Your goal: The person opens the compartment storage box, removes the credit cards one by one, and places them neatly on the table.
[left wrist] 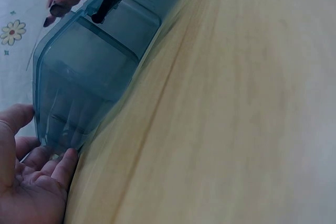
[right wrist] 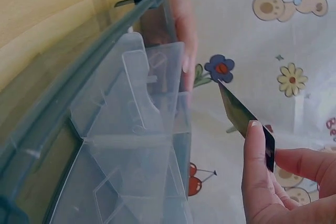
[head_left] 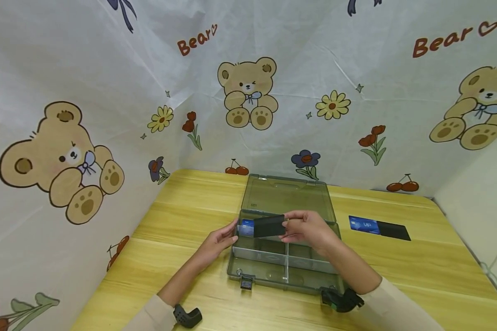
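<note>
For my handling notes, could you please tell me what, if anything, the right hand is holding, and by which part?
The right hand pinches a blue-and-black card by the edge of its black end.

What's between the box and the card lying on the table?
Just a bare strip of wooden tabletop between the box and that card; the head view shows it.

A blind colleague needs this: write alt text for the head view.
A person's right hand pinches a blue-and-black card over an open, divided plastic box on a wooden table, while the left hand touches the box's left side. A similar card lies to the right; a bear-print sheet is behind.
</note>
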Motion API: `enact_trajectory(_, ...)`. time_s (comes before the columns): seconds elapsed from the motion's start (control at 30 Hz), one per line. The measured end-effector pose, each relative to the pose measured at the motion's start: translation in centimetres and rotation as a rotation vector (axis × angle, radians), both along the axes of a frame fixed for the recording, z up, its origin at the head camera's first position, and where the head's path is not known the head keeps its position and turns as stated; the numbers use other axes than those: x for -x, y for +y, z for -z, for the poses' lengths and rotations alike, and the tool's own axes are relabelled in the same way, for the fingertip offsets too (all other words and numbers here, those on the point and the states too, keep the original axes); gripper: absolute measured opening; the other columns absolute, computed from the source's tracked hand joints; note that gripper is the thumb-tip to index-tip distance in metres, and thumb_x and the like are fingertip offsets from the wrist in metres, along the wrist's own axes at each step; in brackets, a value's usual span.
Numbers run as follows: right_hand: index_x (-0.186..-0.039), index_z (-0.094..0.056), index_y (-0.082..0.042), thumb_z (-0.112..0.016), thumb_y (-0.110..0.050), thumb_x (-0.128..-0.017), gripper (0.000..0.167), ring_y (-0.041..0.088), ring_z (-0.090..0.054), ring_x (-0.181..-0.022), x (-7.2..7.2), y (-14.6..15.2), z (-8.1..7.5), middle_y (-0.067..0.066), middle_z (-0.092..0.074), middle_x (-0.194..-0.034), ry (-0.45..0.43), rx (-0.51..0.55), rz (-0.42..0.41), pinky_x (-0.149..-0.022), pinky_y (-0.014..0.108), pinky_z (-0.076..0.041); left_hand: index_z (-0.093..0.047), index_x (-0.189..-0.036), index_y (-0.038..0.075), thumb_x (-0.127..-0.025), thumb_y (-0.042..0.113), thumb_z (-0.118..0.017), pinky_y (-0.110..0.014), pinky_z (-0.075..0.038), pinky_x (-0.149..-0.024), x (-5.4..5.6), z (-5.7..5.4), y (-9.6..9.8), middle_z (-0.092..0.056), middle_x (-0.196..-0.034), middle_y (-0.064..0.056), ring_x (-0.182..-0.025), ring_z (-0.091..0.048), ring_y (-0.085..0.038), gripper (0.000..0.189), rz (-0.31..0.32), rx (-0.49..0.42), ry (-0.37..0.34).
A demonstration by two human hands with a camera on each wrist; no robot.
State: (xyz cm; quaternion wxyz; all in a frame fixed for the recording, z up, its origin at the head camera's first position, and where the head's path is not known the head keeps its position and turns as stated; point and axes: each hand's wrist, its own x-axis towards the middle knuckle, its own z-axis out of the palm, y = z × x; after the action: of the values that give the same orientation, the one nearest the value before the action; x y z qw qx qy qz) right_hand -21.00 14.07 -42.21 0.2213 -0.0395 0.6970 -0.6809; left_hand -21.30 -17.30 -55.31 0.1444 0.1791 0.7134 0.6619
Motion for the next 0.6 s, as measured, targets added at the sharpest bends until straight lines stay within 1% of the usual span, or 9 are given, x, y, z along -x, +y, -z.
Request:
enact_trajectory(0.1, -0.135, -0.048, 0.016, -0.059, 0.001, -0.097, 0.042, 0.033, -0.075, -0.086, -0.2, 0.5, 0.0, 0.022, -0.063, -0.099, 0.012, 0.011, 0.016, -0.079, 0.039, -0.063, -0.030, -0.161, 0.020, -0.106, 0.028, -0.057, -0.038, -0.027, -0.120, 0.1, 0.1, 0.0, -0.022, -0.166, -0.001, -0.151, -0.025, -0.024, 0.062, 0.001, 0.000, -0.005)
enact_trajectory(0.3, -0.137, -0.045, 0.017, -0.059, -0.002, -0.100, 0.044, 0.029, -0.075, -0.086, -0.7, 2.0, 0.1, 0.017, -0.062, -0.101, 0.022, 0.022, 0.040, -0.078, 0.035, -0.063, -0.030, -0.161, 0.018, -0.106, 0.028, -0.057, -0.037, -0.029, -0.119, 0.0, 0.1, 0.1, -0.021, -0.167, -0.004, -0.151, -0.024, -0.026, 0.063, 0.003, -0.003, 0.000)
enact_trajectory(0.5, -0.140, -0.044, 0.016, -0.060, -0.009, -0.102, 0.048, 0.028, -0.074, -0.089, -1.3, 3.3, -0.1, 0.013, -0.066, -0.101, 0.042, 0.019, 0.069, -0.079, 0.035, -0.063, -0.030, -0.161, 0.018, -0.106, 0.028, -0.057, -0.036, -0.031, -0.118, 0.0, 0.1, 0.1, -0.022, -0.167, -0.005, -0.151, -0.024, -0.027, 0.062, -0.004, -0.001, 0.006)
enact_trajectory(0.6, -0.140, -0.044, 0.016, -0.060, -0.010, -0.102, 0.049, 0.026, -0.074, -0.088, -1.6, 3.9, -0.3, 0.012, -0.065, -0.101, 0.043, 0.016, 0.091, -0.079, 0.035, -0.063, -0.029, -0.161, 0.016, -0.106, 0.028, -0.057, -0.035, -0.031, -0.118, -0.1, 0.1, 0.0, -0.022, -0.167, -0.007, -0.151, -0.024, -0.029, 0.063, -0.002, 0.000, 0.018)
